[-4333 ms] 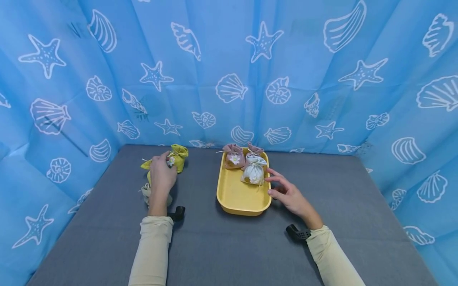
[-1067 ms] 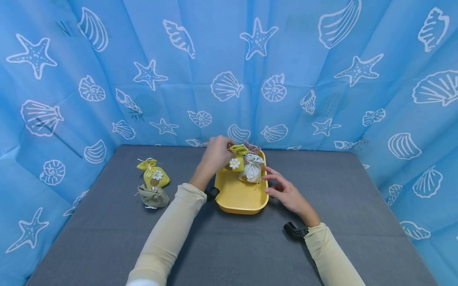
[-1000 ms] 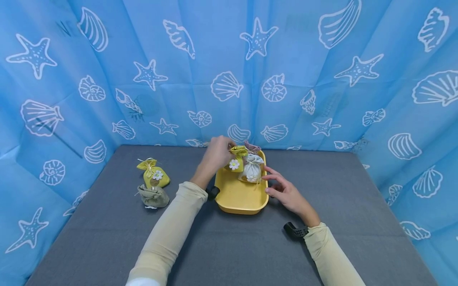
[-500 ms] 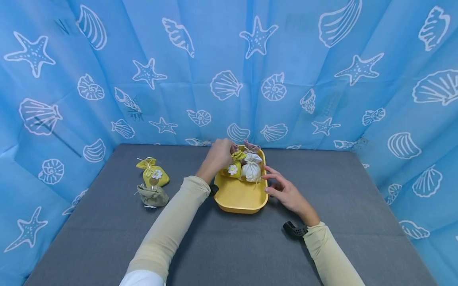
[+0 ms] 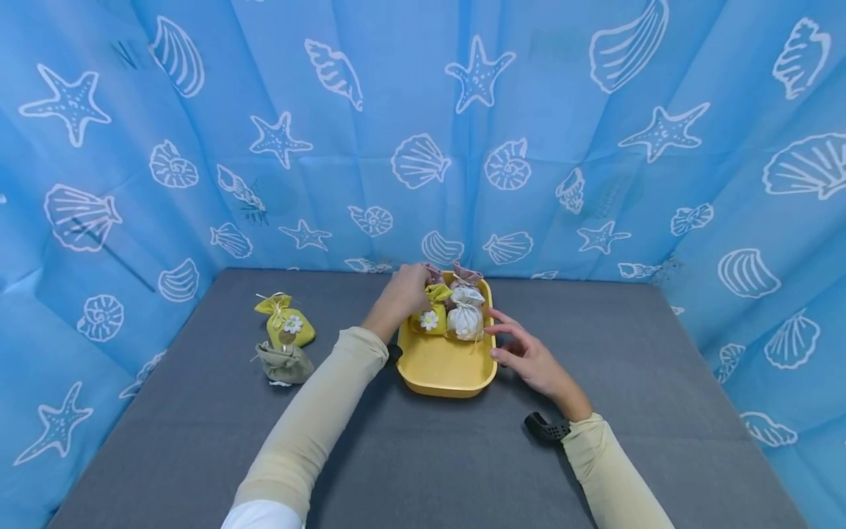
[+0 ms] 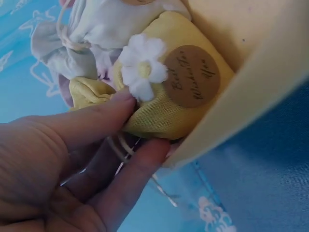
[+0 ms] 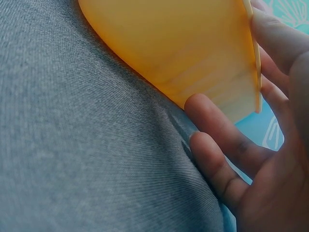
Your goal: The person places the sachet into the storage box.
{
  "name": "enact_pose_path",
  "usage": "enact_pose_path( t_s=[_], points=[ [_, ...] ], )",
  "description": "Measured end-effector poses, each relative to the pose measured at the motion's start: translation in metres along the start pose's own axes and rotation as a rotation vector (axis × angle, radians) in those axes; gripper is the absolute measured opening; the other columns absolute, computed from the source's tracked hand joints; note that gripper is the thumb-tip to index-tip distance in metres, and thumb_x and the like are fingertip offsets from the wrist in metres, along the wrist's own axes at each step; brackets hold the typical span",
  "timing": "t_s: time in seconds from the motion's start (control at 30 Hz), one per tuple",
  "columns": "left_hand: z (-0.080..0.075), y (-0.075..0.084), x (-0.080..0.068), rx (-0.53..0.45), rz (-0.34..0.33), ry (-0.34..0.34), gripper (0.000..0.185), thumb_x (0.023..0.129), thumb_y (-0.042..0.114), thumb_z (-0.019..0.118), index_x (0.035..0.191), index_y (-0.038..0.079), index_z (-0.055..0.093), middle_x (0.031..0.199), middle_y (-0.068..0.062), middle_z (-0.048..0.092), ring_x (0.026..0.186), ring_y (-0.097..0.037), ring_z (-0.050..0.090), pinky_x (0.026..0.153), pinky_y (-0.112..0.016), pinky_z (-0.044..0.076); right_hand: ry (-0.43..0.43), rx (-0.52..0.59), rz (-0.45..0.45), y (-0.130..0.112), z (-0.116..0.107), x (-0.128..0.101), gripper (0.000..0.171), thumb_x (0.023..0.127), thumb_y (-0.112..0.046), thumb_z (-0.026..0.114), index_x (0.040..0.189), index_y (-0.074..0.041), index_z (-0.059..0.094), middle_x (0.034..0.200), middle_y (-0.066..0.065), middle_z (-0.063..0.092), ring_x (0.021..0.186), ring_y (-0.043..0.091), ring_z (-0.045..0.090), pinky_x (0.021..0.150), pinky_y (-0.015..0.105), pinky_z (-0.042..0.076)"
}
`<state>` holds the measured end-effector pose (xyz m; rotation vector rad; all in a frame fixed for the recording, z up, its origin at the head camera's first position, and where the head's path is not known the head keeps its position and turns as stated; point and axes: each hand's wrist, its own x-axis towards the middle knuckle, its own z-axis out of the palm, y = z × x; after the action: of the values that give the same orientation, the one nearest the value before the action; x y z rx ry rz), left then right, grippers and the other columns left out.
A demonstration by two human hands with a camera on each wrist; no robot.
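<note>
Left hand fingers pinch a yellow fabric pouch set in the yellow plastic tray, joining a white pouch; right hand, fingers relaxed, steadies the tray; two pouches remain far left on the surface.

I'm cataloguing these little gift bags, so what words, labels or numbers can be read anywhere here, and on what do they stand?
"Best Wishes for you": script on the round brown tag of the yellow bag that the left hand pinches in the tray; the last word is unsure.
Tag on the yellow bag on the table: too small to read.
Blue backdrop: only shell and starfish drawings, no words.
</note>
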<state>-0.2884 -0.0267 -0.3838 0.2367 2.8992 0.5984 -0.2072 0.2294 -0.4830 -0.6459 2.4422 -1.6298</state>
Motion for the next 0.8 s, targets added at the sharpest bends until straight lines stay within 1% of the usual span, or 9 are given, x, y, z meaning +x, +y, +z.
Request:
enact_pose_path(
  t_s=[0.13,0.2,0.27,0.33,0.43,0.57,0.67,0.8],
  points=[
    [-0.003,0.001,-0.001,0.003,-0.017,-0.023,0.023,0.088,0.01,0.08,0.11,0.008,0.072,0.11,-0.008,0.07,0.092,-0.023,0.066,0.073,-0.034,0.056,0.001,-0.001,0.009,-0.001,0.0,0.0,0.037,0.102,-0.014,0.062,0.139,-0.011,0.057,0.17,0.005,0.026,0.09,0.019,0.062,0.072,0.028,0.054],
    [-0.005,0.002,-0.003,0.02,-0.016,-0.027,0.032,0.087,0.012,0.081,0.117,0.011,0.071,0.116,-0.007,0.07,0.098,-0.024,0.067,0.079,-0.038,0.059,-0.001,0.001,0.01,0.0,0.0,0.0,0.037,0.102,-0.014,0.061,0.139,-0.011,0.057,0.17,0.005,0.026,0.09,0.019,0.063,0.072,0.028,0.054],
    [-0.008,0.004,-0.006,0.041,-0.011,-0.022,0.036,0.087,0.014,0.082,0.121,0.013,0.069,0.119,-0.006,0.07,0.104,-0.025,0.068,0.085,-0.041,0.059,-0.005,0.001,0.011,0.001,0.0,0.0,0.037,0.103,-0.013,0.061,0.139,-0.011,0.056,0.17,0.005,0.025,0.09,0.018,0.063,0.073,0.027,0.054],
    [-0.011,0.005,-0.01,0.051,-0.01,-0.013,0.037,0.088,0.016,0.081,0.122,0.016,0.068,0.119,-0.005,0.07,0.105,-0.026,0.068,0.088,-0.043,0.059,-0.006,0.002,0.008,0.002,0.001,0.0,0.037,0.102,-0.012,0.061,0.139,-0.01,0.056,0.17,0.006,0.025,0.089,0.017,0.063,0.073,0.027,0.054],
    [-0.017,0.004,-0.019,0.048,-0.001,0.026,0.038,0.088,0.019,0.08,0.125,0.017,0.068,0.12,-0.003,0.07,0.109,-0.026,0.067,0.09,-0.045,0.059,-0.005,0.003,0.004,0.004,0.002,0.001,0.037,0.102,-0.011,0.061,0.139,-0.009,0.056,0.17,0.006,0.025,0.089,0.015,0.063,0.073,0.026,0.054],
    [-0.024,-0.004,-0.033,0.001,0.012,0.079,0.036,0.089,0.02,0.079,0.124,0.016,0.07,0.12,-0.003,0.07,0.107,-0.023,0.066,0.088,-0.044,0.058,-0.002,0.004,-0.004,0.004,0.002,0.002,0.037,0.102,-0.012,0.061,0.139,-0.01,0.057,0.17,0.006,0.025,0.089,0.016,0.062,0.073,0.026,0.053],
    [-0.028,-0.014,-0.043,-0.042,0.008,0.095,0.032,0.091,0.022,0.078,0.121,0.016,0.07,0.12,-0.005,0.069,0.107,-0.024,0.065,0.088,-0.045,0.057,0.0,-0.001,-0.006,0.003,0.002,0.002,0.037,0.102,-0.011,0.061,0.139,-0.01,0.057,0.17,0.005,0.025,0.089,0.016,0.062,0.073,0.026,0.053],
    [-0.033,-0.03,-0.058,-0.105,-0.01,0.115,0.036,0.092,0.023,0.077,0.126,0.016,0.068,0.127,-0.006,0.068,0.114,-0.027,0.065,0.092,-0.047,0.056,0.004,-0.008,-0.004,0.003,0.002,0.002,0.037,0.102,-0.009,0.06,0.139,-0.01,0.057,0.17,0.006,0.024,0.09,0.017,0.062,0.074,0.025,0.053]
  ],
)
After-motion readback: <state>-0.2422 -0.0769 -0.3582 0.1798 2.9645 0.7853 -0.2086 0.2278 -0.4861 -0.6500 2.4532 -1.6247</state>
